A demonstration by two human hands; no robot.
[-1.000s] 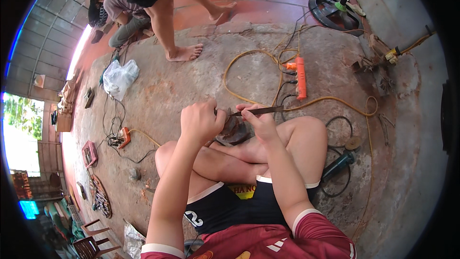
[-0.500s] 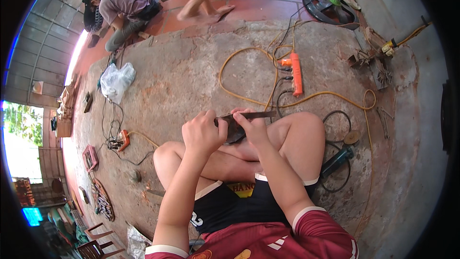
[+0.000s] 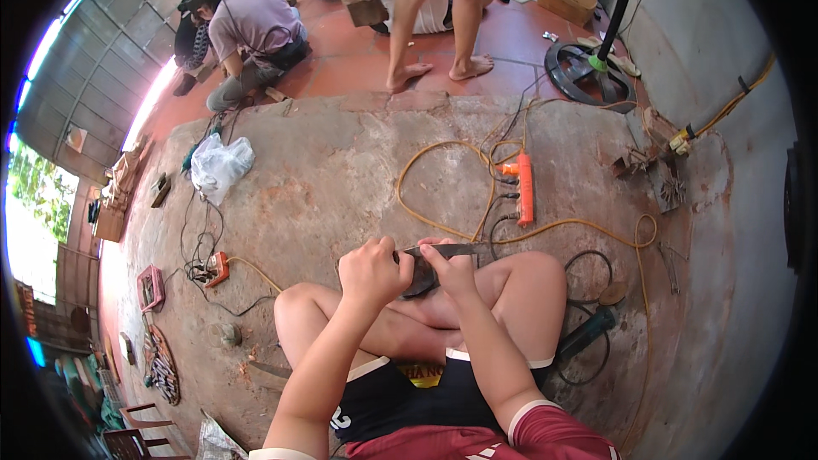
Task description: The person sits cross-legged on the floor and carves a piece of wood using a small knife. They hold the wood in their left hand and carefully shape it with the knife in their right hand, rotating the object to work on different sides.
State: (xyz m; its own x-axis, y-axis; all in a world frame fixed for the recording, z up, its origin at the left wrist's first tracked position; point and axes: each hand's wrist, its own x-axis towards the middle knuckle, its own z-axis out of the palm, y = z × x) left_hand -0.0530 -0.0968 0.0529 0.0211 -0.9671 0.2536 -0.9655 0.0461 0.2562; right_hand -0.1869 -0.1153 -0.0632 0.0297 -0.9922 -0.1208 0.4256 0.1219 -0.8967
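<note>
Above my crossed legs both hands come together around a dark, rounded piece (image 3: 419, 279) whose kind I cannot make out. A flat, dark metal blade (image 3: 464, 250) lies across its top and sticks out to the right. My left hand (image 3: 375, 269) is closed at the left side of the dark piece, its fingers curled. My right hand (image 3: 452, 271) is closed on the blade, with thumb and fingers pressed along it. The palms hide the lower part of the dark piece and the blade's left end.
An orange power strip (image 3: 526, 189) with looping yellow cable lies ahead. By my right knee rests a teal power tool (image 3: 588, 332). Leftward are a plastic bag (image 3: 221, 163), a pink basket (image 3: 151, 288) and a pile of hand tools (image 3: 160, 366). Several people sit or stand farther off.
The view has tilted up, so the floor things and my hands appear lower. Farther off, a walking person's legs now stand upright facing me. My hands keep their hold on the blade and dark piece.
</note>
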